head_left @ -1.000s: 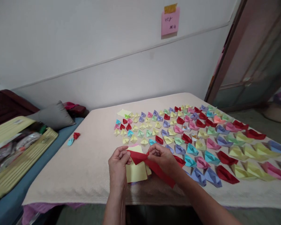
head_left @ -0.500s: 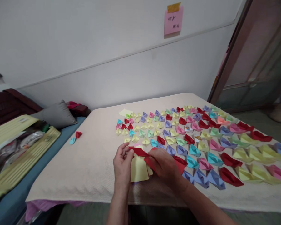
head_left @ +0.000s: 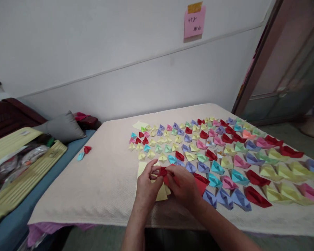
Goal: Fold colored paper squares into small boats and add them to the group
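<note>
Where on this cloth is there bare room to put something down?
The widest free patch is cloth between the leftmost red paper and the yellow sheets beside the left hand. A narrow strip borders the wall. Middle and right are crowded with paper boats.

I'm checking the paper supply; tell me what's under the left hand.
Pale yellow paper shows on both sides of the left hand; what lies directly beneath is hidden.

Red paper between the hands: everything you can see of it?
The red paper is matte, bright red with darker shaded patches, and looks creased or folded. The left hand and right hand pinch it from either side, above pale yellow sheets. Fingers hide much of its outline. Red also shows past the right hand; whether it's the same piece is unclear.
</note>
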The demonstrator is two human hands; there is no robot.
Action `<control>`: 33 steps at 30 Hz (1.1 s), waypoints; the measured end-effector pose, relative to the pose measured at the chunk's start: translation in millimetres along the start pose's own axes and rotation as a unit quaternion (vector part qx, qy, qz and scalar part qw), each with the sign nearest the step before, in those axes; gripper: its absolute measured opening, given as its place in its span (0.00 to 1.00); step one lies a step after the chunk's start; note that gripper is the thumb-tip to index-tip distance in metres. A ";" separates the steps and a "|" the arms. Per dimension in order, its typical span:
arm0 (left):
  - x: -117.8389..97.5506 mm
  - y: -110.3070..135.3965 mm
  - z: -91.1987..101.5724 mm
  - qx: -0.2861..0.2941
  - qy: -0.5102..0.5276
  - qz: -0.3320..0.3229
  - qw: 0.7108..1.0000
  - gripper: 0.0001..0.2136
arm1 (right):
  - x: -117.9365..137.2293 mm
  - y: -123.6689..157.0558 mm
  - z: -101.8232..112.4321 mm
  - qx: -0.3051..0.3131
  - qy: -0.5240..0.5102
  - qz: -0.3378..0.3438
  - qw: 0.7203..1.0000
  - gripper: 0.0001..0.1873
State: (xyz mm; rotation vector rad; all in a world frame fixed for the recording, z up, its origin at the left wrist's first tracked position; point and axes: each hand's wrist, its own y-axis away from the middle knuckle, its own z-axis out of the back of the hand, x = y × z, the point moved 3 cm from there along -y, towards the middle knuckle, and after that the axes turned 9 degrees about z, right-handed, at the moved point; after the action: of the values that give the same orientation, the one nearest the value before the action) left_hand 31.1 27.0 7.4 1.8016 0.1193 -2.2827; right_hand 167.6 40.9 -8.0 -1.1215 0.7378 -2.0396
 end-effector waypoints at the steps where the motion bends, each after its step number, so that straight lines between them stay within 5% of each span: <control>1: -0.3 0.8 -0.9 0.000 -0.021 -0.016 1.000 0.26 | -1.2 -0.6 0.7 -0.003 -0.004 -0.013 1.000 0.08; 7: 0.8 4.7 -2.0 -0.040 -0.130 -0.099 0.986 0.26 | -3.5 -0.8 2.2 -0.018 -0.034 -0.050 0.998 0.07; 12: 3.7 1.0 1.2 -0.048 -0.048 -0.048 0.997 0.24 | -8.7 -4.0 2.3 -0.027 -0.085 -0.108 0.990 0.16; 15: 5.5 -1.7 0.4 0.011 0.050 0.007 0.999 0.26 | -14.8 -7.2 -0.8 0.001 -0.174 -0.205 0.963 0.21; 20: 3.6 -1.4 -3.0 0.078 0.149 0.042 0.985 0.25 | -19.3 -9.2 -9.5 0.032 -0.319 -0.300 0.898 0.08; 28: 8.8 -5.3 -5.1 0.046 0.171 0.079 0.981 0.27 | -24.0 -3.7 -18.5 0.016 -0.355 -0.341 0.870 0.09; 33: 13.3 -8.4 -3.4 0.037 0.170 0.075 0.982 0.26 | -18.8 -5.0 -14.2 0.043 -0.458 -0.332 0.823 0.15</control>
State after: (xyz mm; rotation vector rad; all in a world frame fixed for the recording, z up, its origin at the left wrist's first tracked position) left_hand 29.5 34.1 -7.0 2.1470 -0.0449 -1.8850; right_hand 161.1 60.7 -19.9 -2.2560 -0.2855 -1.6318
